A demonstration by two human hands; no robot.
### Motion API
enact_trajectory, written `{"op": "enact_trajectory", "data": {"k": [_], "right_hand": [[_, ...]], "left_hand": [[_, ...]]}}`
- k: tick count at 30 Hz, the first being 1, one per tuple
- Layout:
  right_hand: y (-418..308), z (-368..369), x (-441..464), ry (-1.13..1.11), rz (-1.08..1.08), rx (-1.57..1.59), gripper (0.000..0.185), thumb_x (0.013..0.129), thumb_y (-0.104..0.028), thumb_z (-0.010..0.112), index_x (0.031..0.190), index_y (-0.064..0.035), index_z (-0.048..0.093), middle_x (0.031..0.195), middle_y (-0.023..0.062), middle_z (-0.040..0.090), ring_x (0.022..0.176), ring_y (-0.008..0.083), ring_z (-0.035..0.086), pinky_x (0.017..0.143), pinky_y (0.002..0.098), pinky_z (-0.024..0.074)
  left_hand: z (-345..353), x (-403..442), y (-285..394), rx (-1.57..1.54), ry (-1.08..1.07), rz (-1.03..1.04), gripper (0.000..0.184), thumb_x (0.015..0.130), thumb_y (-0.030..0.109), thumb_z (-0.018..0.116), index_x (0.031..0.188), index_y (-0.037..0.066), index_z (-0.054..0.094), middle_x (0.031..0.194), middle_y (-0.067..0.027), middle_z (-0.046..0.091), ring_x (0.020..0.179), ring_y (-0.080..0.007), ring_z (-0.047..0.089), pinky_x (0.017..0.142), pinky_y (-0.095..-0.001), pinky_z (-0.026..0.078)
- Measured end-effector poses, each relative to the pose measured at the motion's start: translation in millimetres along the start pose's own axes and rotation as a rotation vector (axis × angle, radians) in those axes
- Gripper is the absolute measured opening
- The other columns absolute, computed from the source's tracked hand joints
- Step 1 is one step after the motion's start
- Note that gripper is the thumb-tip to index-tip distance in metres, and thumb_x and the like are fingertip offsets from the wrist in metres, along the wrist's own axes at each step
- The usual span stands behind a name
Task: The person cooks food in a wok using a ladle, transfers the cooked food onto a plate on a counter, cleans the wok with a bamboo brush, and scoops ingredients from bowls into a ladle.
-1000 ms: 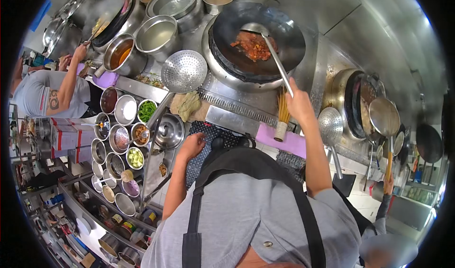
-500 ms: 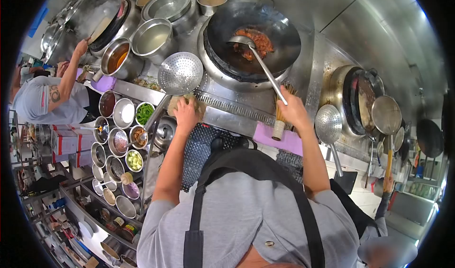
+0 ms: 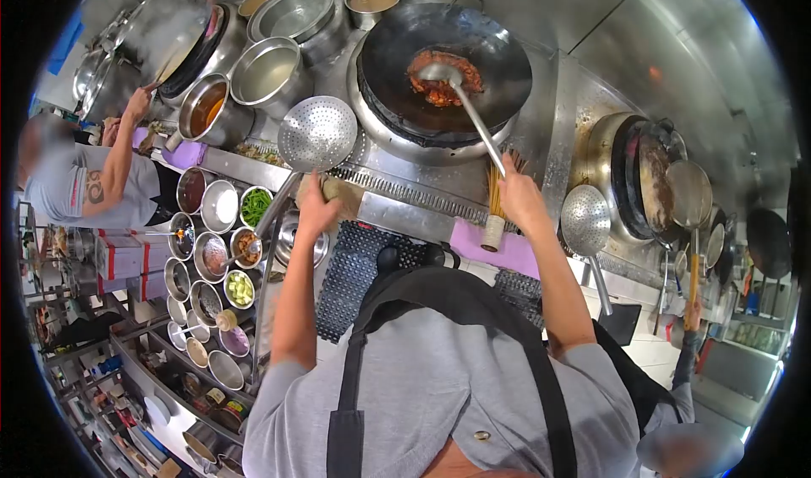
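My right hand [image 3: 522, 199] is closed round the handle of a long metal ladle [image 3: 480, 127]. The ladle's bowl rests on reddish-brown, saucy food [image 3: 439, 96] in the black wok [image 3: 393, 64]. My left hand [image 3: 319, 209] is closed on a beige cloth [image 3: 348, 198] at the stove's front edge, its fingers partly hidden. Just beyond that hand lies a big perforated strainer [image 3: 318, 133], its handle slanting down to the left. Near my right hand are a bamboo brush [image 3: 493, 216] and a folded pink cloth [image 3: 519, 250].
Metal bowls of ingredients, including chopped green vegetables [image 3: 256, 206], crowd the left side. Pots of liquid [image 3: 269, 68] stand behind the strainer. A second strainer [image 3: 585, 220] and another wok station [image 3: 625, 178] are to the right. A co-worker [image 3: 101, 174] works at a steaming wok on the left.
The ladle's bowl has shifted right and now sits over the food, which is more gathered. My left hand has turned and drawn slightly left, from spread fingers to a closer grip on the cloth.
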State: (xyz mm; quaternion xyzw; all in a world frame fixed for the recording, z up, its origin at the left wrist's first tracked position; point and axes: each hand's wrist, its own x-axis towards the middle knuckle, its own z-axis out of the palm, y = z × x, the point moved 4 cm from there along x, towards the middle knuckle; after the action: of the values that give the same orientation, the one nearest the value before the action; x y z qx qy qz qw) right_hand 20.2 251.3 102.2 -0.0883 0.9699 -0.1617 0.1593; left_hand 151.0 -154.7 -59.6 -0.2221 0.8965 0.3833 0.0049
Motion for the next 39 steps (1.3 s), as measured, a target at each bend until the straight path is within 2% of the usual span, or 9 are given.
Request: {"op": "enact_trajectory", "data": {"k": [4, 6, 10, 15, 21, 24, 30, 35, 39], "right_hand": [[37.1, -4.9, 21.1, 0.103, -0.172, 0.202, 0.055, 0.093, -0.017, 0.062, 0.143, 0.0022, 0.048, 0.112, 0.0329, 0.065, 0.107, 0.0467, 0.063, 0.095, 0.0504, 0.0495], [58.4, -5.7, 45.8, 0.195, -0.245, 0.353, 0.054, 0.093, -0.018, 0.063, 0.141, 0.0039, 0.05, 0.12, 0.0332, 0.063, 0.116, 0.0448, 0.061, 0.1, 0.0473, 0.0483], [55.4, 8.3, 103.0, 0.186, -0.032, 0.432, 0.054, 0.093, -0.019, 0.062, 0.14, 0.0055, 0.05, 0.131, 0.0307, 0.059, 0.126, 0.0408, 0.057, 0.108, 0.0418, 0.0439], [53.6, 56.9, 94.2, 0.198, -0.322, 0.4, 0.054, 0.092, -0.018, 0.063, 0.141, 0.0015, 0.051, 0.12, 0.0338, 0.062, 0.114, 0.0465, 0.061, 0.098, 0.0448, 0.05], [56.3, 31.1, -37.9, 0.137, -0.221, 0.131, 0.057, 0.088, -0.009, 0.061, 0.143, -0.003, 0.049, 0.087, 0.0311, 0.066, 0.08, 0.049, 0.064, 0.073, 0.0552, 0.0502], [42.3, 33.4, -72.8, 0.114, -0.181, 0.322, 0.056, 0.088, -0.009, 0.06, 0.143, -0.0025, 0.049, 0.093, 0.0311, 0.067, 0.087, 0.0467, 0.067, 0.078, 0.0493, 0.0519], [-10.1, -31.8, -118.2, -0.137, -0.069, 0.429, 0.058, 0.089, -0.01, 0.063, 0.143, 0.0018, 0.048, 0.117, 0.0255, 0.067, 0.108, 0.0325, 0.067, 0.097, 0.0377, 0.0483], [-3.7, 4.8, -73.2, -0.006, -0.041, 0.281, 0.056, 0.09, -0.01, 0.061, 0.142, 0.0028, 0.047, 0.105, 0.0342, 0.065, 0.1, 0.0517, 0.062, 0.086, 0.0486, 0.0509], [-7.9, 24.9, -54.6, 0.195, -0.062, 0.176, 0.058, 0.088, -0.008, 0.062, 0.142, 0.0053, 0.045, 0.094, 0.0342, 0.066, 0.091, 0.0494, 0.065, 0.08, 0.0526, 0.0504]], "left_hand": [[14.8, -59.7, -29.1, -1.186, -0.238, -0.433, 0.064, 0.081, 0.024, 0.066, 0.137, -0.001, 0.049, 0.115, -0.021, 0.067, 0.107, -0.0396, 0.066, 0.089, -0.0521, 0.055], [20.8, -90.8, 8.9, -1.619, -0.36, -0.407, 0.06, 0.084, 0.031, 0.068, 0.132, -0.002, 0.052, 0.117, -0.0232, 0.066, 0.109, -0.0422, 0.066, 0.089, -0.0574, 0.055], [48.3, -104.1, 43.9, -1.832, -0.453, -0.456, 0.063, 0.088, 0.042, 0.065, 0.129, -0.004, 0.054, 0.121, -0.0261, 0.062, 0.111, -0.0459, 0.063, 0.1, -0.064, 0.048], [61.7, -46.2, 97.7, -1.779, -0.628, -0.531, 0.061, 0.092, 0.047, 0.059, 0.129, 0.0, 0.055, 0.121, -0.0253, 0.063, 0.114, -0.0468, 0.061, 0.1, -0.0682, 0.045], [88.9, 80.3, 152.5, -1.481, -0.729, -0.54, 0.056, 0.095, 0.053, 0.053, 0.126, 0.007, 0.057, 0.119, -0.0203, 0.062, 0.108, -0.0445, 0.062, 0.095, -0.0772, 0.041], [127.9, 138.8, 157.1, -1.469, -0.834, -0.722, 0.038, 0.09, 0.026, 0.06, 0.12, 0.003, 0.054, 0.107, -0.0185, 0.062, 0.096, -0.0411, 0.065, 0.086, -0.0631, 0.056], [111.0, 74.9, 187.0, -1.337, -0.775, -0.631, 0.029, 0.087, 0.013, 0.058, 0.114, 0.004, 0.053, 0.104, -0.0175, 0.064, 0.091, -0.0369, 0.067, 0.074, -0.0557, 0.059], [132.7, 70.0, 159.4, -1.43, -0.819, -0.57, 0.03, 0.089, 0.013, 0.056, 0.118, 0.005, 0.053, 0.107, -0.0199, 0.064, 0.093, -0.0371, 0.07, 0.068, -0.0514, 0.061], [104.7, 8.1, 134.1, -1.336, -0.666, -0.433, 0.038, 0.089, 0.007, 0.054, 0.126, 0.001, 0.051, 0.111, -0.0201, 0.064, 0.095, -0.0378, 0.07, 0.072, -0.0514, 0.063]]}}
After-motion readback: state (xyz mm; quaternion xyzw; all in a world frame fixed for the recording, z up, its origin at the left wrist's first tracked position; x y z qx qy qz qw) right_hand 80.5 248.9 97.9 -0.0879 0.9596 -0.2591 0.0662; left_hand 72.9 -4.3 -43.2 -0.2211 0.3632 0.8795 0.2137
